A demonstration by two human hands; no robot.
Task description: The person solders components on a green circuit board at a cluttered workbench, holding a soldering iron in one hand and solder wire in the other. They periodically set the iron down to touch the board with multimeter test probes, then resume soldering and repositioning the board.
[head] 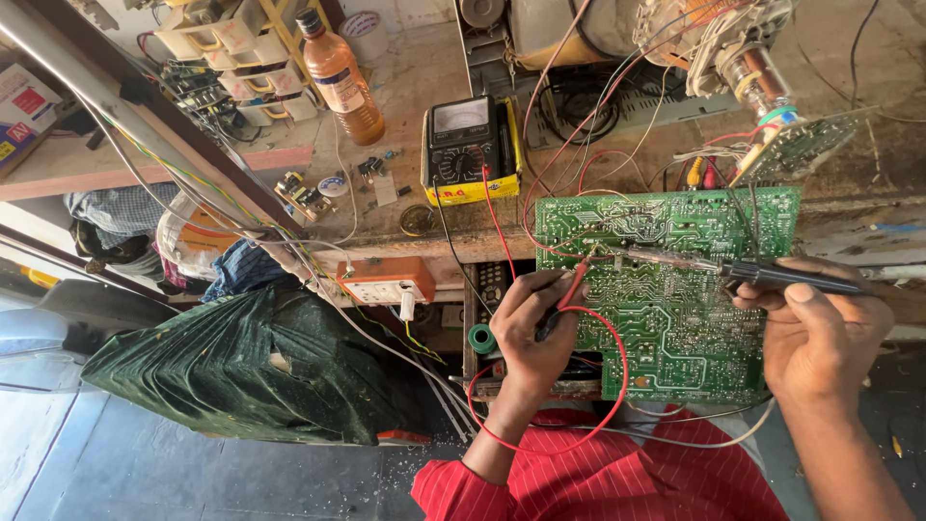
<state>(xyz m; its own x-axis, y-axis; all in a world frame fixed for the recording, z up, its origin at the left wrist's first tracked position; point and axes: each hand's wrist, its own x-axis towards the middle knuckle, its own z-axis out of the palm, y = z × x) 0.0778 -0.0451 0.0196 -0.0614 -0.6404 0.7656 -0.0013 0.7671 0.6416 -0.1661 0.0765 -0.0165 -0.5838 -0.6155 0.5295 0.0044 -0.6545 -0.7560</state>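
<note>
I see my left hand [531,333] gripping a red probe [576,282], its tip on the green circuit board [675,318] lying at the bench edge; my right hand [820,333] clasps a black soldering iron [772,277] across the board; a yellow multimeter [470,150] sits behind

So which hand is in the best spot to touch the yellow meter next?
Probably the left hand. It sits nearer the meter and holds the red probe, whose wire runs up to it. The right hand is out at the far edge of the green board, gripping a black tool.
</note>
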